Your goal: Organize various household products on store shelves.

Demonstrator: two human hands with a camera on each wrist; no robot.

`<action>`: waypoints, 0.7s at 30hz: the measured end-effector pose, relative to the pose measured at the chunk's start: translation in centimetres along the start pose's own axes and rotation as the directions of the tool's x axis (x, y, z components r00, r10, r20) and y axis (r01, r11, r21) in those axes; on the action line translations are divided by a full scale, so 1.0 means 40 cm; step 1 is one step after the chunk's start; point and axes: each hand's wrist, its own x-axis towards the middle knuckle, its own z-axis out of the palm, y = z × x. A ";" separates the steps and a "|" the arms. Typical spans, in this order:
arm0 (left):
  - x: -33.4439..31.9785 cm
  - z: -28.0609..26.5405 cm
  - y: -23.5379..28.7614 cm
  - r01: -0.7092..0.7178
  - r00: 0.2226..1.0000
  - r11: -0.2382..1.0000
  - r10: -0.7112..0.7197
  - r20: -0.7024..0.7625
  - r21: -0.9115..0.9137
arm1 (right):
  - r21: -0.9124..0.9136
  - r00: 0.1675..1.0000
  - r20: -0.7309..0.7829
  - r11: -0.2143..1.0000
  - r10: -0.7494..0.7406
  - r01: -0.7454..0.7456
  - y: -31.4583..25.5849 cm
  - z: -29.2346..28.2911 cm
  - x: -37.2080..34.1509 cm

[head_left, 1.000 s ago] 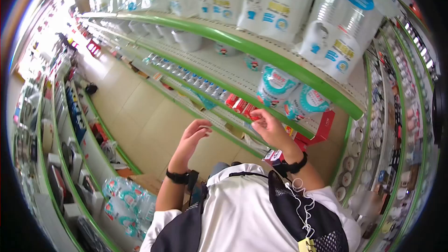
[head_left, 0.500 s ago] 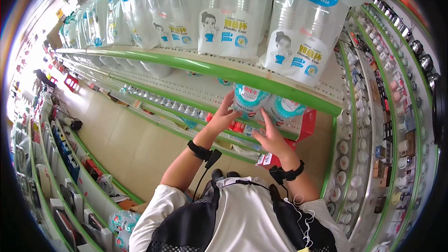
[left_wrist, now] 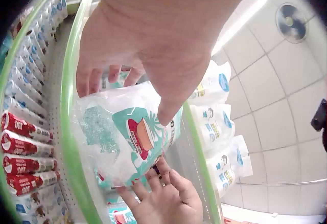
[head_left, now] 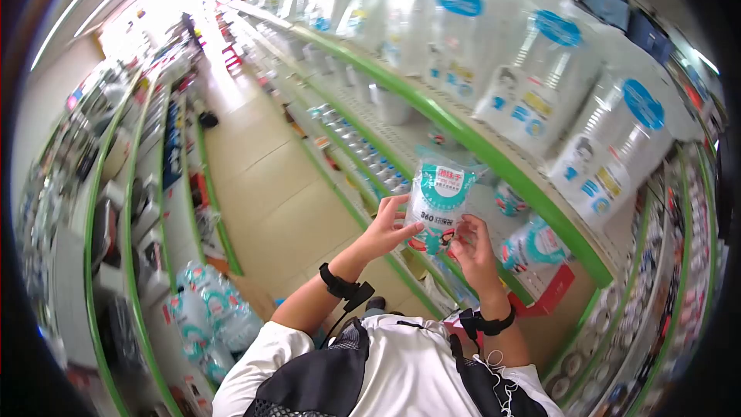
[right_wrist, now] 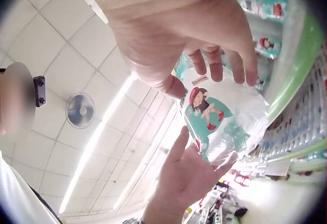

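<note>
Between the two hands, in front of the shelf, is a teal and white plastic-wrapped pack (head_left: 440,205) with a printed girl figure. My left hand (head_left: 386,228) holds its left side, fingers curled round the wrap; in the left wrist view the thumb of the left hand (left_wrist: 148,45) lies on the printed face of the pack (left_wrist: 135,132). My right hand (head_left: 476,251) grips the lower right side, and in the right wrist view the fingers and thumb of the right hand (right_wrist: 184,35) bend over the pack (right_wrist: 219,111). Another teal pack (head_left: 536,245) lies on the shelf behind.
A green-edged shelf (head_left: 432,108) runs diagonally, with bagged plastic cups (head_left: 532,77) along its top. Small bottles (head_left: 359,143) stand lower down. Left of the tiled aisle (head_left: 266,162) are more shelves and several teal packs (head_left: 208,316). A red box (head_left: 548,293) is at the lower right.
Both hands reached to the shelf, took hold of a teal pack and drew it out toward the body. The head view has shifted, showing more of the left aisle.
</note>
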 end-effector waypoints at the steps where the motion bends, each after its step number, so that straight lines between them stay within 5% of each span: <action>1: -0.045 -0.013 -0.001 0.008 0.998 1.000 -0.008 -0.062 0.001 | 0.081 0.998 0.048 0.996 0.038 -0.042 0.008 0.022 0.001; 8: -0.467 -0.089 0.020 -0.019 0.910 0.999 0.000 -0.415 -0.042 | 0.019 0.932 0.357 0.997 0.058 -0.069 0.004 0.269 -0.039; 12: -0.734 -0.095 0.062 0.061 0.794 0.998 -0.037 -0.607 0.020 | 0.087 0.745 0.667 0.994 -0.006 -0.070 -0.013 0.429 -0.082; 16: -0.970 -0.062 0.043 0.117 0.610 0.993 -0.046 -0.791 0.032 | 0.057 0.568 0.823 0.998 -0.030 -0.030 -0.025 0.598 -0.191; 18: -1.083 -0.048 0.046 0.002 0.527 0.998 -0.048 -0.849 -0.055 | 0.063 0.476 0.879 0.997 -0.037 -0.040 -0.051 0.686 -0.261; 21: -1.255 -0.028 0.083 0.013 0.400 0.996 -0.081 -0.913 -0.083 | 0.059 0.351 0.935 0.998 -0.042 -0.036 -0.078 0.810 -0.376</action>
